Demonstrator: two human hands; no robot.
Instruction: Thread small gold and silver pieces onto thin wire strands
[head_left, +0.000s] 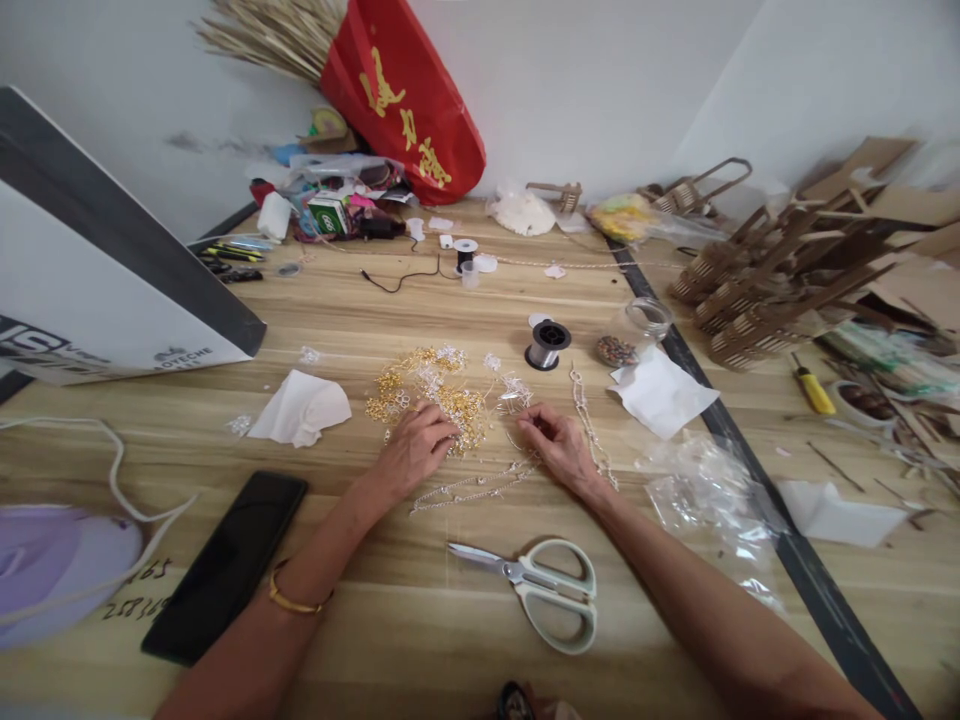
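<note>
Gold and clear beads (pixel 463 408) lie in a loose pile on the wooden table. My left hand (pixel 420 442) rests at the near edge of this pile, fingers bent and pressed together over the beads; what lies under the fingertips is hidden. Right of the pile, my right hand (pixel 559 447) is closed in a pinch. A thin silver beaded chain (pixel 472 488) runs up to it from the left, its end hidden by the fingers. Another beaded chain (pixel 583 410) lies just beyond and beside the right hand. Small clear pieces (pixel 515 392) sit near the right fingertips.
Scissors (pixel 540 590) lie between my forearms, with a black phone (pixel 225 565) to the left. A wire spool (pixel 547 345), a glass jar (pixel 645 325), white paper (pixel 664 392) and clear plastic bags (pixel 712 500) are at the right. A red bag (pixel 409 100) stands at the back.
</note>
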